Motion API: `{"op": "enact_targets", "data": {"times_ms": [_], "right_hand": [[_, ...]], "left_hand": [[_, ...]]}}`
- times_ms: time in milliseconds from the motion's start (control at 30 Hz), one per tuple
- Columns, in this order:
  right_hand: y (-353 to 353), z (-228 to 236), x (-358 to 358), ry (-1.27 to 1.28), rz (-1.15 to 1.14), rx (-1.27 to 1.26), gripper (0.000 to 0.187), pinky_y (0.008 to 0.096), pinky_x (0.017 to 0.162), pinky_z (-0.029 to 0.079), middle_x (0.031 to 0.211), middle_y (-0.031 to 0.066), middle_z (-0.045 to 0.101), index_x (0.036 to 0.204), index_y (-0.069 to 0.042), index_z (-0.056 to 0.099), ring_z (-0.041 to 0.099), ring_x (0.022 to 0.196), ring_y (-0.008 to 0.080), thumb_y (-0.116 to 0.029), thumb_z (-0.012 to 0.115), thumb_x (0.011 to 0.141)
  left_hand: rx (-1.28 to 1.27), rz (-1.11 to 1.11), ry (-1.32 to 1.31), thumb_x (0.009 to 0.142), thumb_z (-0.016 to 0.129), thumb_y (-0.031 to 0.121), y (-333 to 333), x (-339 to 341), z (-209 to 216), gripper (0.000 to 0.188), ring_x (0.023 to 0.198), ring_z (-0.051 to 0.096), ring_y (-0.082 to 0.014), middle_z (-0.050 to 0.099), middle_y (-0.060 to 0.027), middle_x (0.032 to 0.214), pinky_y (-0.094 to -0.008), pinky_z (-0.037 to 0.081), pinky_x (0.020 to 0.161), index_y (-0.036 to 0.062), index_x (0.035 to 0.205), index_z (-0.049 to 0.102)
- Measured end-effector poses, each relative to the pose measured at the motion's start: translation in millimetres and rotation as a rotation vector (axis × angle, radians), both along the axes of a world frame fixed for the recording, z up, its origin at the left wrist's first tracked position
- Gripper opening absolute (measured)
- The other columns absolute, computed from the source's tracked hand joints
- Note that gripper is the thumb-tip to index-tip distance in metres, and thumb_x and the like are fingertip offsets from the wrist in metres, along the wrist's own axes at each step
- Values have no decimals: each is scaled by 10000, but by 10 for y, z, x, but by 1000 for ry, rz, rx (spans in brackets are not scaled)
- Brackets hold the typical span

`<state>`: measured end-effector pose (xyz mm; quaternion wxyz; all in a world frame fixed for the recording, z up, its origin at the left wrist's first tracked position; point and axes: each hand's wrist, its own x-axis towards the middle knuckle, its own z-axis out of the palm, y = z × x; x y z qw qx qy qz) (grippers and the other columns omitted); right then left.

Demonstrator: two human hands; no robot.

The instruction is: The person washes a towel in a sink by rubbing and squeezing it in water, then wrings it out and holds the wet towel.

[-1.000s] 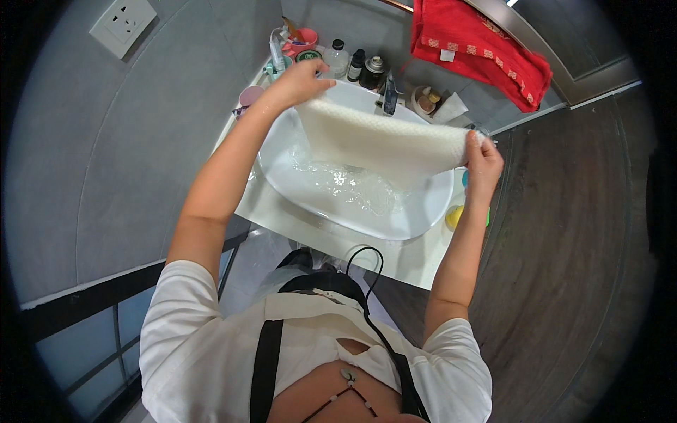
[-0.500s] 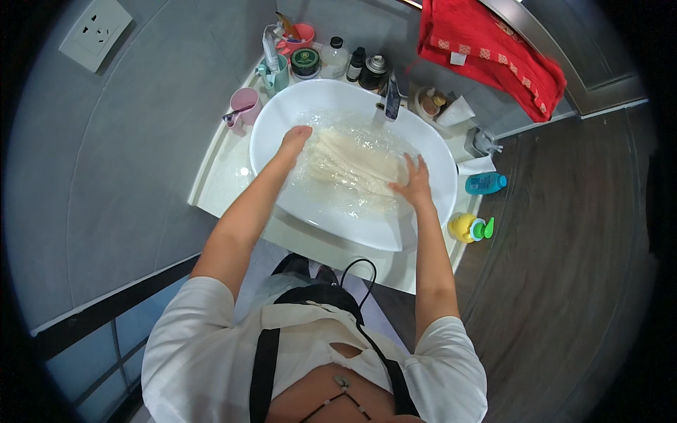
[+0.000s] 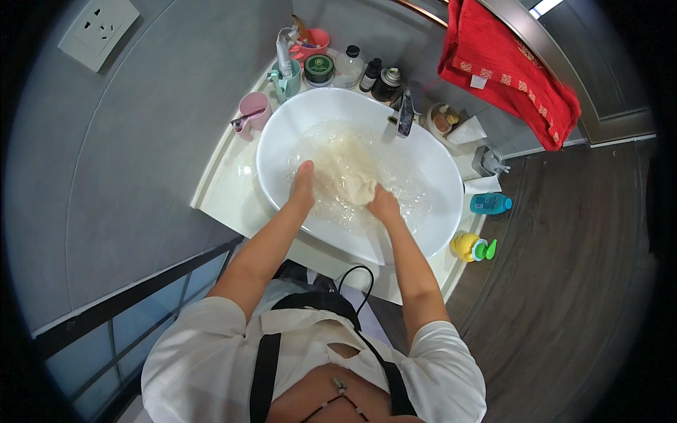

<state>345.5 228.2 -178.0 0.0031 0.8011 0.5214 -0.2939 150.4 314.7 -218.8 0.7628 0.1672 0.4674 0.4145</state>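
A cream-coloured cloth [image 3: 343, 166] lies bunched in rippling water inside the white oval washbasin [image 3: 277, 127]. On the cloth's left side is my left hand [image 3: 303, 185], seen edge-on with its fingers mostly hidden, so its grip does not show. My right hand [image 3: 383, 204] is closed on the near right end of the cloth, which bulges up above its fingertips. The dark-handled tap [image 3: 406, 115] stands at the basin's far right rim, beyond both hands.
Around the basin on the white counter [image 3: 236, 201] stand a pink cup [image 3: 255, 111], a green-lidded jar [image 3: 319, 69], a clear bottle [image 3: 350, 67], a blue bottle [image 3: 491, 204] and a yellow pump bottle [image 3: 467, 247]. A red towel [image 3: 504, 77] hangs at upper right.
My right hand has moved left and closed on the cloth; it was spread at the cloth's right end before. My left hand sits lower. The cloth is gathered into a narrower bunch.
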Motion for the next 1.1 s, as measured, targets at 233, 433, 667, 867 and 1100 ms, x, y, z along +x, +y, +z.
{"op": "enact_targets", "data": {"times_ms": [233, 433, 667, 867, 1100], "right_hand": [[402, 1409, -78, 385, 62, 405, 521, 326, 792, 448, 946, 162, 602, 1109, -17, 498, 576, 896, 269, -105, 591, 603], [393, 1781, 72, 1062, -222, 554, 543, 288, 807, 437, 1011, 101, 573, 1137, -26, 498, 561, 905, 209, -74, 516, 597], [270, 1357, 320, 1594, -674, 551, 543, 313, 845, 436, 1161, 133, 489, 1155, -55, 472, 515, 1009, 246, -102, 484, 614], [84, 913, 242, 1083, -528, 612, 398, 299, 903, 379, 1347, 90, 338, 971, -33, 582, 415, 1159, 251, 40, 462, 599], [138, 824, -403, 623, -304, 888, 409, 355, 1008, 257, 1372, 151, 273, 1097, -82, 534, 265, 1267, 282, -41, 574, 692]], "left_hand": [[-251, -160, -72, 850, 364, 540, 123, 152, 202, 668, 1218, 302, -268, 273, -99, 1352, -509, 143, 1007, 136, 1353, 189], [-257, -287, -218, 802, 314, 658, 207, 416, 615, 750, 1268, 236, -296, 202, -96, 1403, -573, 121, 988, 224, 1381, 115], [-209, -203, -662, 862, 333, 547, 271, 668, 669, 623, 1118, 450, -285, 456, -128, 1223, -453, 370, 929, 62, 1251, 379], [-71, -256, -591, 878, 371, 477, 388, 765, 934, 497, 1036, 511, -281, 510, -154, 1140, -419, 419, 888, 74, 1155, 460], [160, -244, -165, 889, 428, 383, 355, 920, 971, 353, 884, 551, -226, 538, -108, 978, -378, 476, 781, 83, 1065, 484]]}}
